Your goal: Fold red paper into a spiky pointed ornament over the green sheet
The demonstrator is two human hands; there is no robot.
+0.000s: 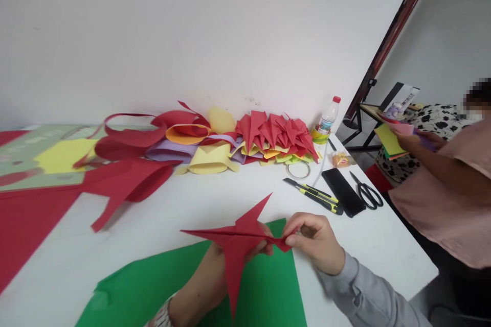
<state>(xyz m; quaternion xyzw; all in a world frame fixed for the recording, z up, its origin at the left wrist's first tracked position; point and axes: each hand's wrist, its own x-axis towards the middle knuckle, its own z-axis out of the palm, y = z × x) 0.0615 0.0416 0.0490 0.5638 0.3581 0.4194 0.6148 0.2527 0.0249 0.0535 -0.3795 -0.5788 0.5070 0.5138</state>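
A folded red origami crane is held above a green paper sheet, its long points spreading to the left, up and down. My left hand grips it from underneath, with the paper hiding most of the fingers. Thumb and fingertips of my right hand pinch the narrow point at the crane's right end, where the paper is bent.
Along the wall lie red folded paper pieces and curled paper shapes. Toward the right are a utility knife, phone, scissors, tape roll and bottle. Another person handles coloured paper.
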